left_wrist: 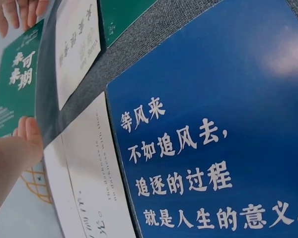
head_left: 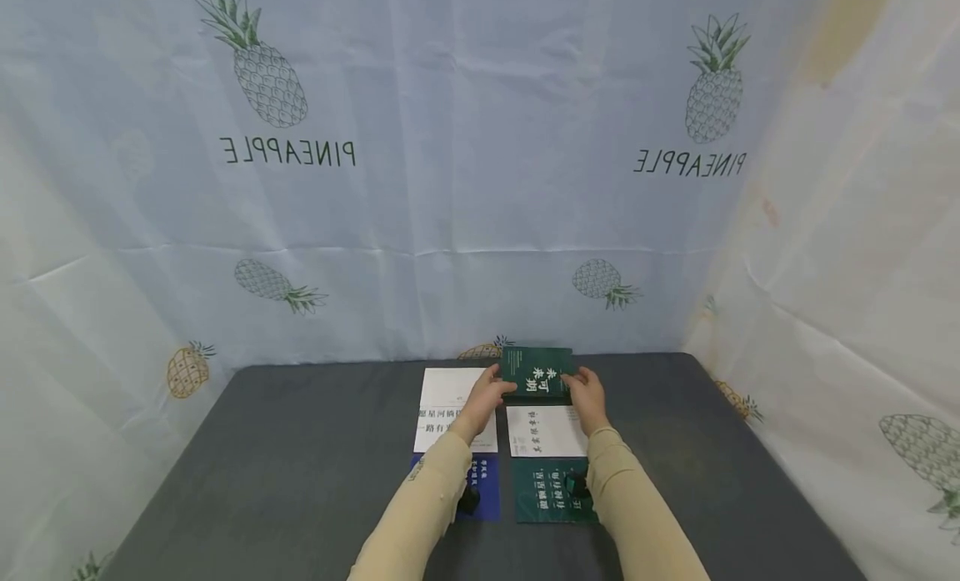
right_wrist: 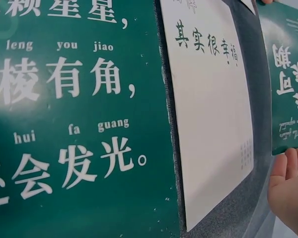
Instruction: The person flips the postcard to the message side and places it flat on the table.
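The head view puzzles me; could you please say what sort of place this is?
Probably a makeshift, curtained-off workspace: pineapple-print cloth hangs on three sides of a dark table, and printed cards lie on it.

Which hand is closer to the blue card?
Left. The left hand is beyond the blue card, at the left edge of the far green card. The right hand is farther away to the right, at that green card's right edge.

Left arm [head_left: 422, 506]: stretched forward, slanting inward
Right arm [head_left: 633, 506]: stretched forward, slanting inward
Left hand [head_left: 482, 401]: pinching, thumb [head_left: 508, 388] inward
Right hand [head_left: 588, 399]: pinching, thumb [head_left: 567, 380] pointing inward
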A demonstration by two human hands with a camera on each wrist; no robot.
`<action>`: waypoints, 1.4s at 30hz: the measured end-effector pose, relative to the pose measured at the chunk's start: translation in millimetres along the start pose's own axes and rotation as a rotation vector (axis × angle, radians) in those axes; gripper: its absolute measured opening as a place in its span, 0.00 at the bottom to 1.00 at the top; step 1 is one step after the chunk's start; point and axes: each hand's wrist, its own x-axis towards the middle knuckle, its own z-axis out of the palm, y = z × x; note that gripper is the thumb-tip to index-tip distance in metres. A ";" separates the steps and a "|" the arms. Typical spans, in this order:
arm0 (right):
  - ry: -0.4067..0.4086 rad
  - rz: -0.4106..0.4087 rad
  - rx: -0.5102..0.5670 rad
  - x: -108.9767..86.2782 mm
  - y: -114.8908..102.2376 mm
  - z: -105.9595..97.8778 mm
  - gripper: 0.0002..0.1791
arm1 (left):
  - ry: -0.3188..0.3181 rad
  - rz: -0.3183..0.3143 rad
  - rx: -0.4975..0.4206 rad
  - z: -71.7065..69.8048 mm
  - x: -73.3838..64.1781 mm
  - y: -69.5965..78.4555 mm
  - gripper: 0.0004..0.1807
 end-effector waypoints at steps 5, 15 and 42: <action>0.014 -0.051 0.010 -1.5 -2.9 -3.8 0.34 | -0.001 0.022 0.007 1.1 0.7 3.3 0.40; 0.041 -0.098 0.009 -12.3 1.2 -3.1 0.37 | 0.025 0.072 0.098 -0.5 -6.3 2.2 0.37; 0.014 -0.087 -0.036 -16.3 27.6 -7.4 0.27 | -0.049 -0.022 0.112 8.9 -5.8 -10.2 0.35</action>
